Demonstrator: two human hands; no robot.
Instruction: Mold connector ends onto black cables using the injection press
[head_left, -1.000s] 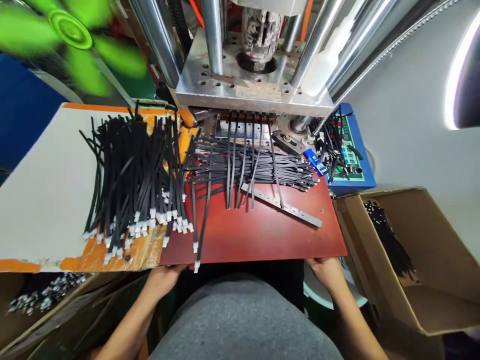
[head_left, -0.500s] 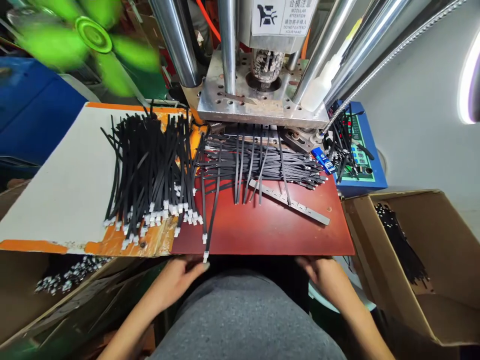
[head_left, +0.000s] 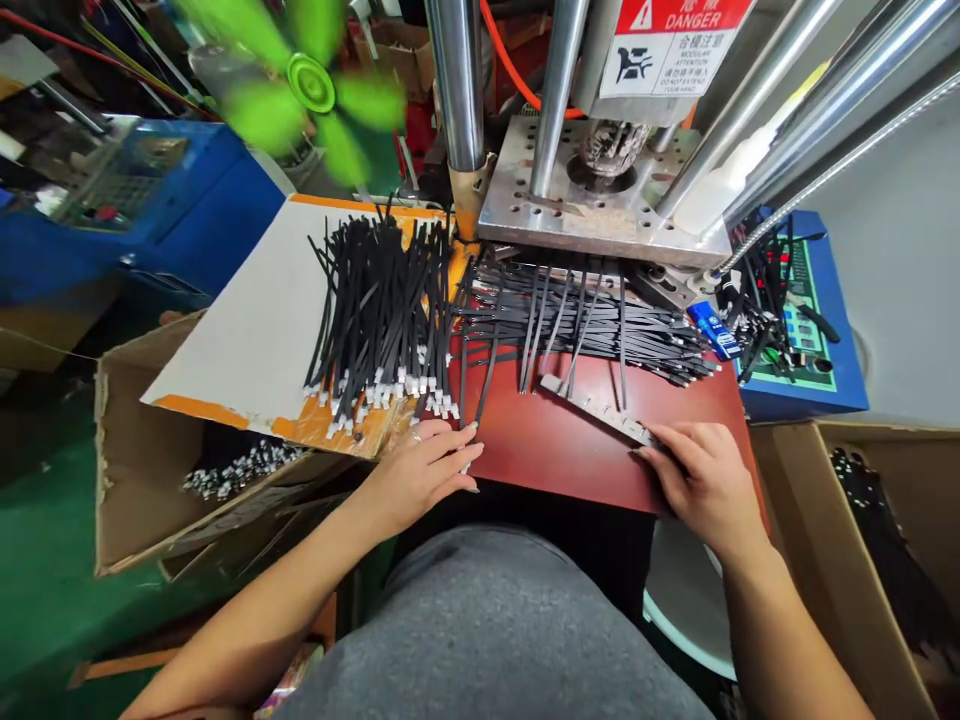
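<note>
My left hand (head_left: 431,465) lies at the front edge of the red board, fingers stretched and a little apart. Its fingertips touch the lower ends of two black flat cables (head_left: 489,385), partly covering their white connectors. My right hand (head_left: 701,475) pinches the near right end of a thin grey metal bar (head_left: 600,412) between thumb and fingers. The bar's far left end is slightly raised. Beyond it, black cables (head_left: 585,325) lie crosswise in a layer, with several others running from under the press plate (head_left: 600,225) over them.
A thick bundle of black cables with white connectors (head_left: 379,320) rests on the white-and-orange board (head_left: 232,300) at left. Cardboard boxes (head_left: 127,480) with cables flank both sides. A green fan (head_left: 311,85) spins behind. The blue control box (head_left: 840,340) stands at right.
Both hands have come up from below the board's front edge. My left hand has reached the two cable ends; my right has taken hold of the metal bar. The view has shifted left.
</note>
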